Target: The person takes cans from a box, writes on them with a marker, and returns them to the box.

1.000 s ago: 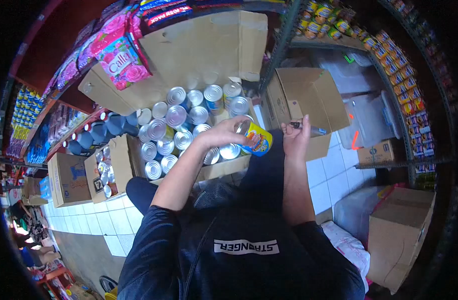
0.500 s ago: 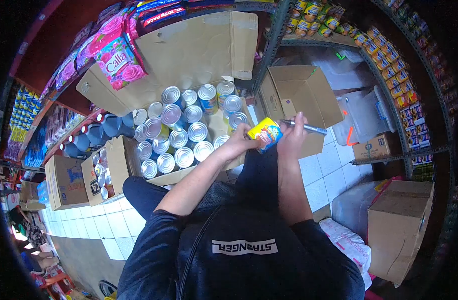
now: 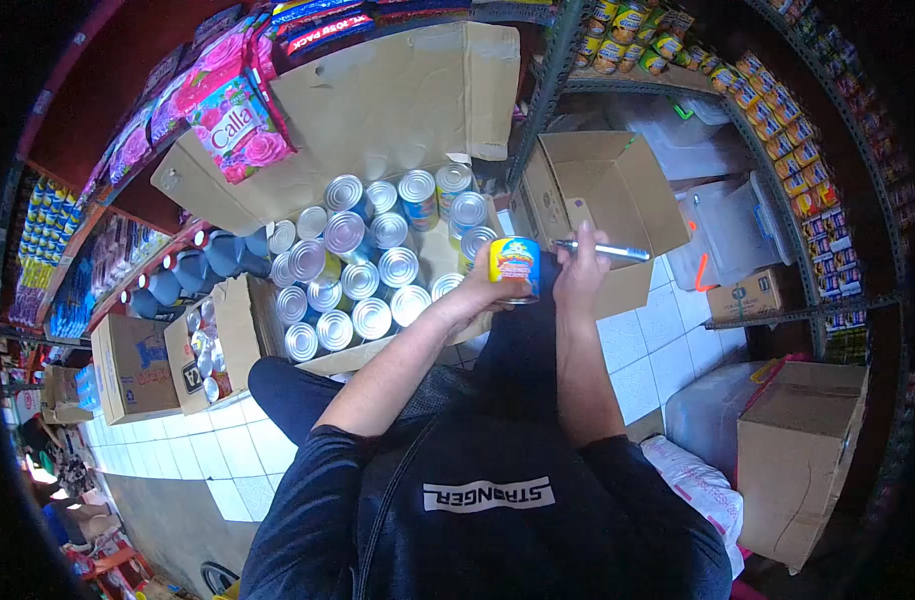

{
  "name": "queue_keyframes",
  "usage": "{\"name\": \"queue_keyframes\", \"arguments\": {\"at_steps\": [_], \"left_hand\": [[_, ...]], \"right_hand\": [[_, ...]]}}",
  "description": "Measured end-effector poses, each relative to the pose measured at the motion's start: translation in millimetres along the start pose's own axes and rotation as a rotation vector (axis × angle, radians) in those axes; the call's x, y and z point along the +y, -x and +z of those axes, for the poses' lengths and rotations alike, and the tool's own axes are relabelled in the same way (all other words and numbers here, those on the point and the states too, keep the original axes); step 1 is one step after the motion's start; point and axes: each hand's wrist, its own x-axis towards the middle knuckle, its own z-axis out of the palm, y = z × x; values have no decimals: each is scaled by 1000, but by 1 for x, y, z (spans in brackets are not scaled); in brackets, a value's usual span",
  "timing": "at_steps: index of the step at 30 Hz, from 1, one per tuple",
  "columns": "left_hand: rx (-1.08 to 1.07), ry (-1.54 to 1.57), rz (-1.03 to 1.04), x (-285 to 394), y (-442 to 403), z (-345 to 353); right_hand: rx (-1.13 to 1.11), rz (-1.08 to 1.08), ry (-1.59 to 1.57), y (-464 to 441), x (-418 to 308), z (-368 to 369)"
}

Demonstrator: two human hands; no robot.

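A yellow and blue labelled can (image 3: 516, 270) is held in my left hand (image 3: 475, 298), its label facing up toward me. My right hand (image 3: 581, 270), just to the right of the can, grips a silver marker (image 3: 613, 250) whose dark tip points left at the can without touching it. Beyond my left hand lies an open cardboard box (image 3: 388, 90) holding several silver-topped cans (image 3: 372, 318) standing upright.
An open cardboard box (image 3: 633, 195) stands beyond my right hand. Smaller cans fill a box (image 3: 228, 325) at the left. Shelves of cans (image 3: 778, 130) line the right. A pink Calla pack (image 3: 240, 130) hangs at upper left. Another carton (image 3: 793, 470) stands at lower right.
The can has turned in my left hand from tilted to nearly upright. My right hand has come closer to it, and the marker now points left at the can.
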Motion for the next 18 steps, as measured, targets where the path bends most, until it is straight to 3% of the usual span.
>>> {"name": "queue_keyframes", "arguments": {"at_steps": [4, 18], "left_hand": [[100, 201, -110, -12, -6, -6], [216, -12, 193, -31, -20, 16]], "right_hand": [[13, 32, 89, 12, 5, 7], [-67, -41, 252, 4, 1, 10]]}}
